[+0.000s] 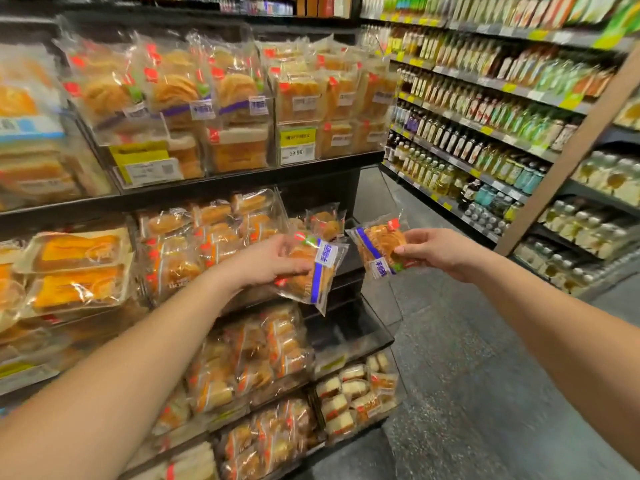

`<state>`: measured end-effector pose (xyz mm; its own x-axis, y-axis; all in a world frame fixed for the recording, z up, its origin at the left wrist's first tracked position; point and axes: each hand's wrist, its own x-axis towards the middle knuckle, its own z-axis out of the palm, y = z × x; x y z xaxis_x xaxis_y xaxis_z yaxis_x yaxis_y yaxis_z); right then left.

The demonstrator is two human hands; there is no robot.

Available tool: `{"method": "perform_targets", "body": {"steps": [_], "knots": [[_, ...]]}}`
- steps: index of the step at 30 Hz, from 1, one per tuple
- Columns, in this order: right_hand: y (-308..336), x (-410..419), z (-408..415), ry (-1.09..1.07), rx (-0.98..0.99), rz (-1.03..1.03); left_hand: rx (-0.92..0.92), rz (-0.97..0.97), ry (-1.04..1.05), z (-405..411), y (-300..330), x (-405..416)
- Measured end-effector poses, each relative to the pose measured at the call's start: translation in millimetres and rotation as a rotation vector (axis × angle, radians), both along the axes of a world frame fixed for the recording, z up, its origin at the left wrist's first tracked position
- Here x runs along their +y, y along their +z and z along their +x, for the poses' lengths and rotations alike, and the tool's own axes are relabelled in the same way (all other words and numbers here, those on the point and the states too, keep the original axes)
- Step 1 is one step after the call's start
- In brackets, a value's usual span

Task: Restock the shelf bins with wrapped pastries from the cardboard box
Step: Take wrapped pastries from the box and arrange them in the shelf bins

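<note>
My left hand (273, 259) grips a clear-wrapped round pastry (313, 271) with a blue stripe, held in front of the middle shelf. My right hand (433, 252) pinches a second wrapped pastry (379, 249) of the same kind by its right edge, just right of the first. Both packs hover near a clear shelf bin (325, 220) at the shelf's right end that holds a few packs. The same blue-striped pastries fill the upper bins (173, 95). The cardboard box is out of view.
Tiered black shelves (242, 178) hold several clear bins of wrapped breads and cakes, left and below. A lower right bin (349, 332) looks nearly bare. Across a grey speckled aisle floor (467, 358) stand shelves of bottles (485, 133).
</note>
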<state>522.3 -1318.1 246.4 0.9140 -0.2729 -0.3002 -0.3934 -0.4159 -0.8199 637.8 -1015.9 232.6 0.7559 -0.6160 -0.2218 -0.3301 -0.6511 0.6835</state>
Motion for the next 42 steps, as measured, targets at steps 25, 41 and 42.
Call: {"method": "perform_targets", "body": {"steps": [25, 41, 42], "knots": [[-18, -86, 238, 0.684, 0.06, -0.989, -0.283, 0.643, -0.164, 151, -26, -162], [-121, -75, 298, 0.912, 0.014, -0.904, -0.22, 0.776, -0.038, 143, -85, -172], [-123, -74, 299, 0.913, -0.001, -0.889, -0.203, 0.786, -0.037, 144, -86, -171]]}}
